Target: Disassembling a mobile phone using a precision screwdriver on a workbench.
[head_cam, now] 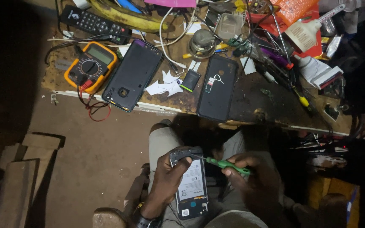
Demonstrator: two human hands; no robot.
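My left hand (165,179) grips an opened phone (191,185) over my lap, its back cover off and its white battery label facing up. The thumb rests across the phone's top edge. My right hand (254,177) holds a green-handled screwdriver (227,165), its thin metal tip reaching the upper part of the phone near the camera area. On the bench above lie a dark phone back cover (132,76) with a camera hole and a second black phone body (218,88).
An orange multimeter (90,64) with red leads, a black remote (93,23), a small battery (190,80), torn white paper scraps (165,84), wires, screwdrivers (296,93) and a glue bottle (307,31) crowd the wooden bench (250,105). Bricks (17,181) lie on the dirt floor at left.
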